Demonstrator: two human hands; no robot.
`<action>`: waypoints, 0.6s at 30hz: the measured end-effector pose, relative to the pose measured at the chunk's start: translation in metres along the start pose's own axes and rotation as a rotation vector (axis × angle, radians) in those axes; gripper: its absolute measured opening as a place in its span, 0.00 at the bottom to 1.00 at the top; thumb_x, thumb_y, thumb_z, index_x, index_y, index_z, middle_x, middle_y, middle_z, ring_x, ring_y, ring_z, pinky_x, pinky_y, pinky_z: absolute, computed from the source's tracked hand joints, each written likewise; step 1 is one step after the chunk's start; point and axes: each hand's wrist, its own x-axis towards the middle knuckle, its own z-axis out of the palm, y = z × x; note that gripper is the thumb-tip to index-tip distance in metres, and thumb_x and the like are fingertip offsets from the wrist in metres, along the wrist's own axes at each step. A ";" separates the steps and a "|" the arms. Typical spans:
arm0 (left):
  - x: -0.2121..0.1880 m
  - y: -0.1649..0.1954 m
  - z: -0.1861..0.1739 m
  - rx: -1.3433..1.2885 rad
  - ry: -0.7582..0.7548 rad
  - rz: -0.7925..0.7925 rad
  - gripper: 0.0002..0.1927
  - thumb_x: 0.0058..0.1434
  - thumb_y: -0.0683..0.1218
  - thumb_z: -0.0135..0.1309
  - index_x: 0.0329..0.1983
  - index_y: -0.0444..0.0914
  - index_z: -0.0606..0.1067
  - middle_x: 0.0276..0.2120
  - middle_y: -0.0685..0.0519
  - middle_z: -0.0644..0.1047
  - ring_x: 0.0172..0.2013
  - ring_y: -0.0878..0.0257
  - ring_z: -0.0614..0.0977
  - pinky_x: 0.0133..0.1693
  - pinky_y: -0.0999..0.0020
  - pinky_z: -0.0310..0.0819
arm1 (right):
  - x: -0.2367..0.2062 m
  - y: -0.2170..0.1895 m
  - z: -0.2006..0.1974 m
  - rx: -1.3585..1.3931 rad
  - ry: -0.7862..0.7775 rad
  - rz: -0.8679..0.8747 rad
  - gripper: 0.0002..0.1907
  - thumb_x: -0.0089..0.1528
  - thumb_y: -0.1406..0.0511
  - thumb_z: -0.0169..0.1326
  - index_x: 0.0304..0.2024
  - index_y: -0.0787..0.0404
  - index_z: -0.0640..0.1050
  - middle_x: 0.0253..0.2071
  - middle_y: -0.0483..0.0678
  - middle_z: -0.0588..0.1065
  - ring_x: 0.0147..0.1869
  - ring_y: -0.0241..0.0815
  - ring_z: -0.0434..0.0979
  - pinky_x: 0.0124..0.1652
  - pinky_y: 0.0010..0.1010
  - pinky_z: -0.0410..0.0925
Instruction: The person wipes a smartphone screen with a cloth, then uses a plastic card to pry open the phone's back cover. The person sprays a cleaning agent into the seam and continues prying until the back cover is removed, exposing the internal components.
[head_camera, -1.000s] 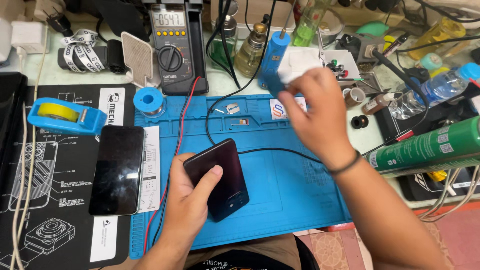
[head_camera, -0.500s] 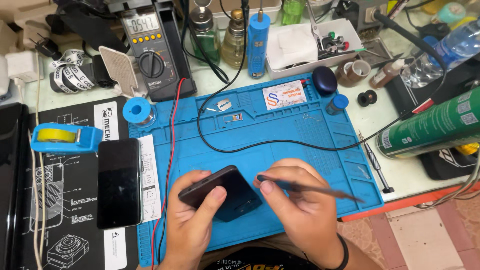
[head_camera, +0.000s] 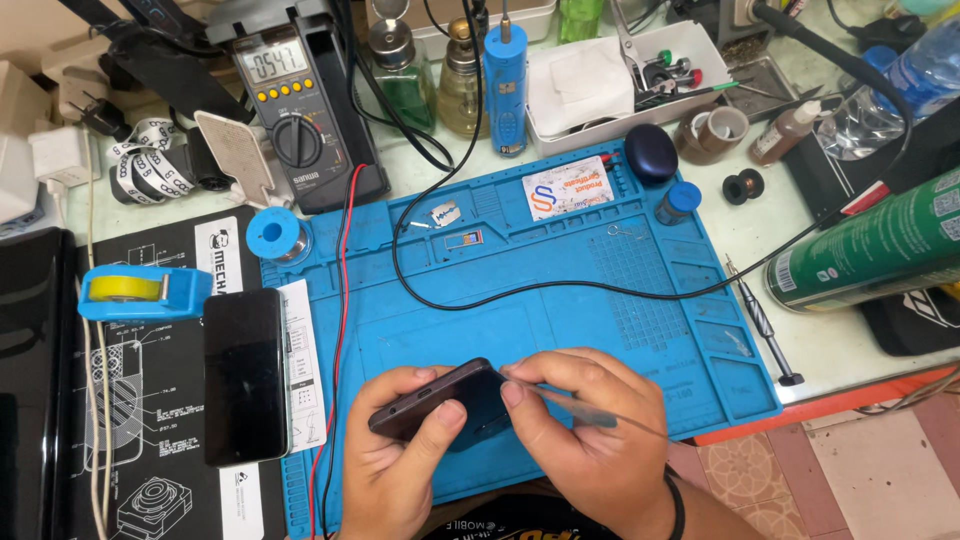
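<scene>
Now that the dark phone (head_camera: 440, 398) has been tipped up on edge over the blue mat's (head_camera: 560, 270) near edge, left hand (head_camera: 400, 460) fingers clamp it while the right hand (head_camera: 590, 430) pinches a thin metal tool (head_camera: 590, 410), brought to its edge, looks like prying.

Single head-worn view, steeply downward, close over blue mat (head_camera: 600, 290).
</scene>
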 end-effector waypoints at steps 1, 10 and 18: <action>0.000 0.000 0.000 0.003 -0.004 0.003 0.19 0.62 0.33 0.59 0.55 0.33 0.70 0.49 0.41 0.80 0.50 0.57 0.82 0.54 0.61 0.77 | 0.000 0.000 -0.001 -0.006 -0.003 0.005 0.10 0.56 0.74 0.65 0.39 0.63 0.80 0.36 0.48 0.82 0.38 0.37 0.85 0.37 0.23 0.76; -0.003 0.006 -0.001 -0.012 -0.121 0.007 0.18 0.63 0.32 0.57 0.54 0.34 0.69 0.50 0.36 0.80 0.52 0.53 0.82 0.54 0.59 0.78 | -0.001 -0.002 -0.010 -0.039 -0.039 -0.062 0.10 0.56 0.74 0.66 0.39 0.63 0.79 0.36 0.47 0.82 0.38 0.38 0.85 0.37 0.24 0.76; 0.000 0.014 -0.007 -0.031 -0.254 -0.048 0.16 0.65 0.32 0.57 0.53 0.33 0.69 0.50 0.36 0.80 0.53 0.50 0.83 0.55 0.56 0.79 | 0.014 0.002 -0.039 0.093 -0.336 -0.033 0.10 0.55 0.73 0.65 0.39 0.62 0.80 0.36 0.47 0.83 0.37 0.39 0.86 0.36 0.25 0.76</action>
